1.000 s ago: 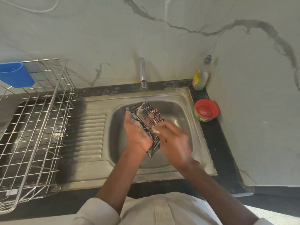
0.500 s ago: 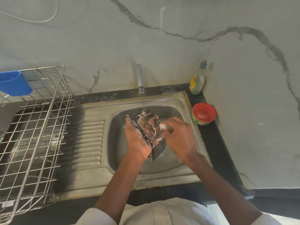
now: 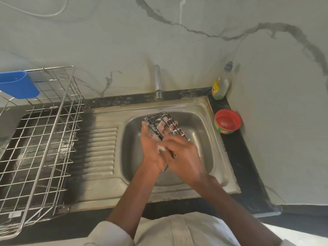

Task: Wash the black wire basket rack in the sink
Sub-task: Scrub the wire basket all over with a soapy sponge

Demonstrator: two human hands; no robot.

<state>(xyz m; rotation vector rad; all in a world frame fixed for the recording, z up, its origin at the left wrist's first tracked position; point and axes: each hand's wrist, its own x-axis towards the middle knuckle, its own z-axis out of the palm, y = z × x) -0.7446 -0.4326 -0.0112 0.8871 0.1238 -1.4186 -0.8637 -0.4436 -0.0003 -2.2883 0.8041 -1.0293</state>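
Note:
The black wire basket rack is held tilted above the steel sink, with white suds on its wires. My left hand grips it from the left side, fingers showing through the wires. My right hand lies over the rack's near end, covering it, with foam at its fingertips. I cannot tell whether it holds a scrubber. The lower part of the rack is hidden behind both hands.
A tap stands behind the sink, no water running. A dish soap bottle and a red tub sit at the back right. A steel dish rack with a blue cup fills the left.
My right hand has slid from the rack's right side leftward and down over its near end. The left hand keeps its grip, and the rack has stayed tilted over the sink.

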